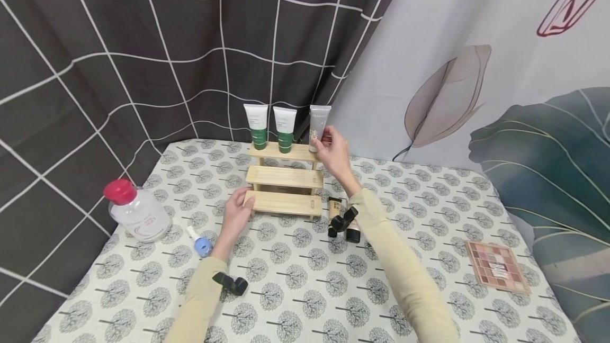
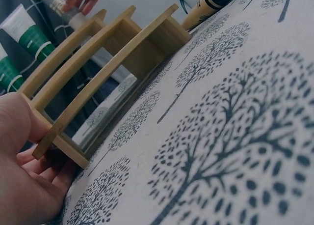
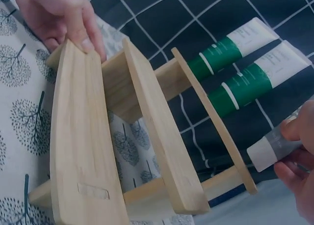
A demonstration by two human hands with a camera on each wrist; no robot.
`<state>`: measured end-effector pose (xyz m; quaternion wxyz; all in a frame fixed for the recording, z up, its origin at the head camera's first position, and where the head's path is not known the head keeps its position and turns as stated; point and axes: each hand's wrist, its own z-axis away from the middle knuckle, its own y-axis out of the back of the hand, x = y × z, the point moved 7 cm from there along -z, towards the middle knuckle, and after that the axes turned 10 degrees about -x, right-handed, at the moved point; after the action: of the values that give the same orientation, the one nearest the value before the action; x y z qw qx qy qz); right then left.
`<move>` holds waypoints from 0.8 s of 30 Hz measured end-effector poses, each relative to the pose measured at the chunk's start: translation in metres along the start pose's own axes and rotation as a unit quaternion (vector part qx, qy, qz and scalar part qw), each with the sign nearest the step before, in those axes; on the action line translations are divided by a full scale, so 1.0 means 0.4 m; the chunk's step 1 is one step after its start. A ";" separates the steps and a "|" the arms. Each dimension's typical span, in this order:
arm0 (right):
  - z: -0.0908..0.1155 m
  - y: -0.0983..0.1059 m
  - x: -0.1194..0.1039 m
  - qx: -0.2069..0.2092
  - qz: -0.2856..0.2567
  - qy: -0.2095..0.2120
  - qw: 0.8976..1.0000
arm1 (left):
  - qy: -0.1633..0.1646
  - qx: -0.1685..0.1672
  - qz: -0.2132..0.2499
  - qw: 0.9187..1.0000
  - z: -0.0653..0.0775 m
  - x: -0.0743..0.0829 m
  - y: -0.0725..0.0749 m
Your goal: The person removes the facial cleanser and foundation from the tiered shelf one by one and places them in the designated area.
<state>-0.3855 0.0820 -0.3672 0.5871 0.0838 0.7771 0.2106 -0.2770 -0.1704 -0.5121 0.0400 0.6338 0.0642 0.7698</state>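
A three-step wooden rack stands on the patterned cloth. My left hand grips the left end of its lowest step, thumb on top and fingers beneath, as the left wrist view shows. At the top step's right end, my right hand pinches a grey tube between thumb and fingers. The tube stands upright, its white cap right at the step's edge in the right wrist view. Two green-and-white tubes, one on the left and one in the middle, stand cap down on the same step.
Right of the rack lie a gold tube and a black-capped tube, partly behind the right wrist camera. A red-topped clear bottle and a small blue bottle are at left. A makeup palette lies far right.
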 end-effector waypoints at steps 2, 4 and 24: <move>0.002 0.012 0.000 0.009 0.001 0.007 1.000 | 0.001 0.000 -0.001 1.000 0.001 0.001 0.000; 0.004 0.025 0.002 0.018 0.000 0.013 1.000 | 0.001 0.001 0.000 1.000 0.004 0.002 0.000; 0.072 0.097 0.143 0.012 0.008 -0.086 0.996 | 0.007 0.001 0.009 1.000 0.001 0.003 -0.003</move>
<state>-0.3797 0.1451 -0.4070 0.6487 0.1153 0.7258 0.1979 -0.2768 -0.1688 -0.5110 0.0324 0.6289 0.0595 0.7745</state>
